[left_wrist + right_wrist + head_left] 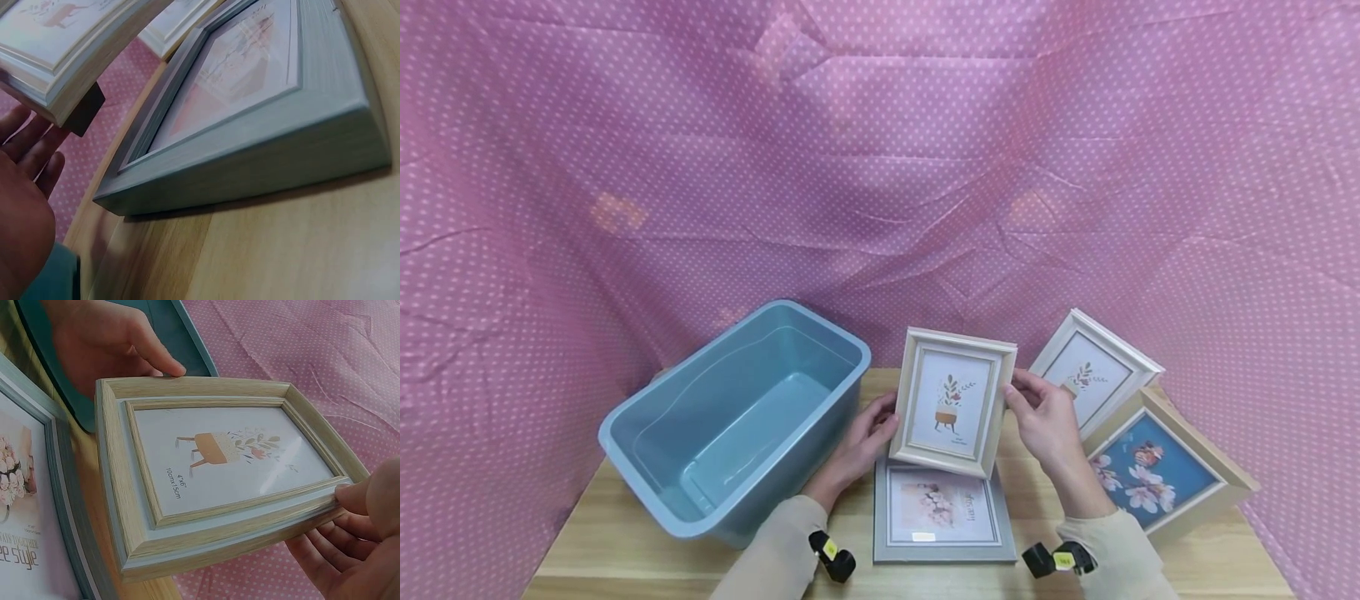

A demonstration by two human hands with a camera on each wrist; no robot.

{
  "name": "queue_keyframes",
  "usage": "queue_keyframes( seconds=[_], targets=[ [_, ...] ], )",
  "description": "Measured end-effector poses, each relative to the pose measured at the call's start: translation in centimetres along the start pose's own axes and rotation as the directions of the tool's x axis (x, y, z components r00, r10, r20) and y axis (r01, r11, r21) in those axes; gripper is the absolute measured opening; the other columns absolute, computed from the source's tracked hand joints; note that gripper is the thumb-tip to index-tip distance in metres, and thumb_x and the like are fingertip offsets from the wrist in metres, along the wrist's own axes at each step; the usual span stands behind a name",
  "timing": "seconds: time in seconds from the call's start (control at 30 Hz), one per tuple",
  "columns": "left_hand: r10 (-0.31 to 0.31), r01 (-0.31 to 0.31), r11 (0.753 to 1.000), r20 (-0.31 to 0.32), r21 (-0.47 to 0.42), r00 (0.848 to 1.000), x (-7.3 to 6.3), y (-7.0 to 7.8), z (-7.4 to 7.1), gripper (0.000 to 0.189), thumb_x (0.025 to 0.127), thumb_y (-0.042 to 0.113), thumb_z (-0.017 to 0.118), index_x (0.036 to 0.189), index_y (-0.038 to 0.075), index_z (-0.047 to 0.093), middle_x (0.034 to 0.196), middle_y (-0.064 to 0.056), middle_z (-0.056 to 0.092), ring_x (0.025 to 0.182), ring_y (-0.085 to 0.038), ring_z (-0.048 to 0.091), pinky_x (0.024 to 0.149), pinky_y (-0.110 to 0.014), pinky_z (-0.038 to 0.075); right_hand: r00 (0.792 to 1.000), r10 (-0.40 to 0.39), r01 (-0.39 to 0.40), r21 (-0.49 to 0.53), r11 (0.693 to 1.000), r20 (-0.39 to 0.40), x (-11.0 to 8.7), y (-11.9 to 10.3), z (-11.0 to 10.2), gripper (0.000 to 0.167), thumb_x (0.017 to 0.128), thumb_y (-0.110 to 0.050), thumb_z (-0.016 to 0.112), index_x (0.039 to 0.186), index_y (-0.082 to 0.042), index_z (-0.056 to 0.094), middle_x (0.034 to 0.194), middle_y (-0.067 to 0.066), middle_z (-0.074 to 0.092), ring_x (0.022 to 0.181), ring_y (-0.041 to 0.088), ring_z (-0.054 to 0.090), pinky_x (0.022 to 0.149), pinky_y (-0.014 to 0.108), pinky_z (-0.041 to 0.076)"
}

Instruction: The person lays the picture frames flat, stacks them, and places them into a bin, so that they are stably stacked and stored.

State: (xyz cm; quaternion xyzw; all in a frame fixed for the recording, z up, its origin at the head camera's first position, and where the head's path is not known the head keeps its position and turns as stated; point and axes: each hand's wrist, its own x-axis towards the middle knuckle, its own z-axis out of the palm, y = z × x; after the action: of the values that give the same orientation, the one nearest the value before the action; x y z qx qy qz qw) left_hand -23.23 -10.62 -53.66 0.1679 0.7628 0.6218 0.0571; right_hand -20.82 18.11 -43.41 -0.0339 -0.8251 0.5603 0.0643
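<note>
Both hands hold a cream picture frame (955, 400) with a potted-plant print, raised and tilted above the table. My left hand (867, 435) grips its left edge, thumb in front and fingers behind. At the opposite edge, my right hand (1048, 417) pinches the border between thumb and fingers, as the right wrist view shows. Below it a grey picture frame (943, 554) with a pink flower print lies flat on the table. In the left wrist view a dark piece (86, 111) juts from behind the held frame.
A blue-grey plastic bin (737, 425) stands to the left, with no contents visible. On the right, a white picture frame (1093, 367) and a wooden picture frame (1157, 471) with a blossom print lean at angles. Pink dotted cloth (880, 167) hangs behind the wooden table (595, 550).
</note>
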Motion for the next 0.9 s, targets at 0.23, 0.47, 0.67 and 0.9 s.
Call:
queue_keyframes(
  seconds=[0.23, 0.47, 0.67, 0.9],
  targets=[
    [-0.008, 0.002, 0.995, 0.064, 0.101, 0.998, -0.7, -0.7, -0.5, 0.050, 0.109, 0.023, 0.060, 0.152, -0.003, 0.053, 0.139, -0.020, 0.067, 0.128, -0.032, 0.064, 0.116, -0.046, 0.054, 1.000, 0.000, 0.000, 0.038, 0.999, -0.021, 0.2, 0.4, -0.1, 0.043, 0.110, -0.010, 0.059, 0.149, 0.008, 0.056, 0.137, 0.029, 0.069, 0.127, 0.039, 0.069, 0.091, 0.005, 0.055],
    [-0.057, 0.040, 0.990, 0.123, 0.137, 0.991, -1.3, -1.2, -0.8, 0.048, 0.105, 0.021, 0.069, 0.147, 0.000, 0.059, 0.137, -0.018, 0.069, 0.122, -0.031, 0.067, 0.113, -0.051, 0.054, 1.000, 0.016, -0.015, 0.029, 0.999, -0.020, 0.1, 0.6, -0.4, 0.044, 0.110, -0.011, 0.059, 0.151, 0.007, 0.055, 0.141, 0.029, 0.067, 0.130, 0.040, 0.068, 0.092, 0.005, 0.055],
    [-0.047, 0.028, 0.988, 0.125, 0.151, 0.991, -1.6, -1.0, -0.7, 0.039, 0.104, 0.017, 0.069, 0.139, 0.001, 0.064, 0.132, -0.017, 0.071, 0.115, -0.025, 0.068, 0.104, -0.031, 0.056, 1.000, 0.012, -0.011, 0.036, 0.999, -0.022, 0.2, 0.8, -0.5, 0.044, 0.109, -0.010, 0.061, 0.149, 0.007, 0.056, 0.137, 0.028, 0.069, 0.117, 0.023, 0.073, 0.090, 0.007, 0.057],
    [0.013, -0.027, 0.989, 0.092, 0.146, 0.996, -1.8, -1.2, -0.5, 0.031, 0.103, 0.005, 0.066, 0.131, -0.008, 0.063, 0.118, -0.021, 0.071, 0.106, -0.019, 0.066, 0.099, -0.025, 0.057, 1.000, -0.021, 0.021, 0.073, 0.997, -0.002, 0.2, 1.1, -0.7, 0.040, 0.107, -0.009, 0.065, 0.143, 0.008, 0.062, 0.134, 0.031, 0.071, 0.090, -0.010, 0.068, 0.086, 0.009, 0.057]
  ],
)
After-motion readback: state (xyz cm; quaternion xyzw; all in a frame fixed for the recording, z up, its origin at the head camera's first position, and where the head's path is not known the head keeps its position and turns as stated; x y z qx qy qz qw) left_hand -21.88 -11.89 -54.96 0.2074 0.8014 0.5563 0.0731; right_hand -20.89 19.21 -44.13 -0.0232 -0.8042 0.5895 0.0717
